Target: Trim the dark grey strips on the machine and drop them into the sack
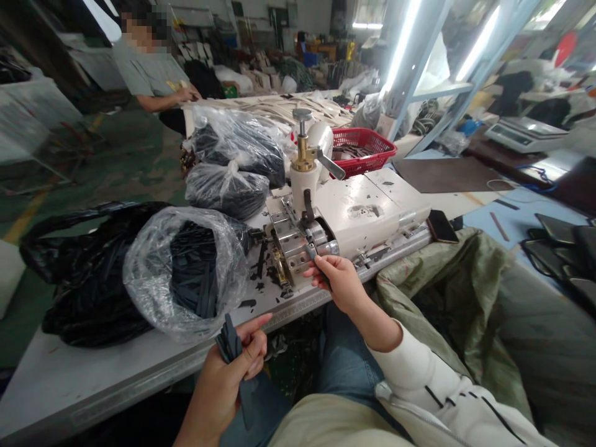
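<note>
My left hand (pixel 228 379) is low over the table's front edge, shut on a bunch of dark grey strips (pixel 229 340) that hang from its fingers. My right hand (pixel 338 282) pinches a narrow dark strip (pixel 311 251) and holds its tip at the metal feed parts of a white bench-mounted machine (pixel 358 214). The strip's far end is hidden inside my fingers. Beside the machine's brass fittings, small dark offcuts lie on the white table (pixel 93 372). A clear plastic bag (pixel 186 273) full of similar strips stands open left of my right hand.
Tied bags of dark strips (pixel 226 189) and a red basket (pixel 361 149) sit behind the machine. A phone (pixel 441 226) lies at its right end, above a green woven sack (pixel 442 292). A seated person (pixel 149 68) works at the far table.
</note>
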Tool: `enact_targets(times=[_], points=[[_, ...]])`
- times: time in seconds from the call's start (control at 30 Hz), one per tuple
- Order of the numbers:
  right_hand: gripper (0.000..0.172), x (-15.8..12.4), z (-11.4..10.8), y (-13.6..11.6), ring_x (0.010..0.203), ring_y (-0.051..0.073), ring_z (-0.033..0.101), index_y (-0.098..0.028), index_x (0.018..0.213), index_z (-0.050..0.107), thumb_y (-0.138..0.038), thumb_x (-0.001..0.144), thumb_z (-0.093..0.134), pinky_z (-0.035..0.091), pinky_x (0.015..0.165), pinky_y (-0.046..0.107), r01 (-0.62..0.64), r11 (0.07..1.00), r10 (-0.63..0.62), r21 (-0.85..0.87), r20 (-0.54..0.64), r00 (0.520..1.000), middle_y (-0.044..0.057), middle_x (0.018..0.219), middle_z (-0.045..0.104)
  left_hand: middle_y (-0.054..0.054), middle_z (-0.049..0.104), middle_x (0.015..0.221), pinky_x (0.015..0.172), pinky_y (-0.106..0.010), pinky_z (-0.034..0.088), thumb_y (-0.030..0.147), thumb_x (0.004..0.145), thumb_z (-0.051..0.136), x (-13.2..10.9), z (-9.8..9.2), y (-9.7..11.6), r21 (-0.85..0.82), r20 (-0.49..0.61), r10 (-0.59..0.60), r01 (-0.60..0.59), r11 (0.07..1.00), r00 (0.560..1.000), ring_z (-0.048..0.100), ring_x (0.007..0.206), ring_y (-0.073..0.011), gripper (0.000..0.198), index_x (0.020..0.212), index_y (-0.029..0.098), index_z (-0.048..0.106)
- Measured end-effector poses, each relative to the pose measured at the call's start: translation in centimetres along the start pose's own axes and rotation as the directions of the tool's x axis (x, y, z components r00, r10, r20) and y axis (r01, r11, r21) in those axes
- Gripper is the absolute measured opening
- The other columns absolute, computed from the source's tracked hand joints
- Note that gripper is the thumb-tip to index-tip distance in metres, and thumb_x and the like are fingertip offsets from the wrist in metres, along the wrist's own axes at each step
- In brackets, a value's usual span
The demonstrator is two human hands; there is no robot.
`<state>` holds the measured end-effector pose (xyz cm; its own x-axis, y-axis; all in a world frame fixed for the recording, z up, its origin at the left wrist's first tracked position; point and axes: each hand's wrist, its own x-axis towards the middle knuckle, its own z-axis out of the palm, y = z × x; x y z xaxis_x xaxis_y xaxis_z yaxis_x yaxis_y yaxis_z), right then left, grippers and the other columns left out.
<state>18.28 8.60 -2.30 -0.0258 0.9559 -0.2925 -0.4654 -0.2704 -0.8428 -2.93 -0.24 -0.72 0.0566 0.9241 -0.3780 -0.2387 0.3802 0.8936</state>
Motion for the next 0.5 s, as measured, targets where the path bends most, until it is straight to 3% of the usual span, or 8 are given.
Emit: enact_targets(times=[0.17,0.5], points=[[0.033,1.3,0.4,-0.1,0.037,0.006,0.050,-0.013,0.069,0.064,-0.045,0.071,0.071,0.032,0.035,0.015,0.050,0.999,-0.050,-0.015,-0.030,0.998,0.002,0.053,0.066,0.002,0.052,0.062,0.043,-0.020,0.021,0.030,0.070,0.078,-0.2,0.1,0.0,0.006,-0.021,-0.009,0.009,1.000,1.000,0.036,0.044,-0.0038,0.039,0.105,0.016,0.072],[0.024,2.0,1.4,-0.2,0.038,0.005,0.049,-0.013,0.065,0.062,-0.035,0.070,0.070,0.035,0.037,0.014,0.076,0.990,-0.056,0.117,-0.167,0.984,0.000,0.051,0.063,0.002,0.052,0.062,0.043,-0.021,0.021,0.029,0.072,0.077,-0.1,-0.2,-0.7,0.004,-0.025,-0.030,0.030,1.000,0.999,0.035,0.045,-0.0037,0.037,0.106,0.015,0.071]])
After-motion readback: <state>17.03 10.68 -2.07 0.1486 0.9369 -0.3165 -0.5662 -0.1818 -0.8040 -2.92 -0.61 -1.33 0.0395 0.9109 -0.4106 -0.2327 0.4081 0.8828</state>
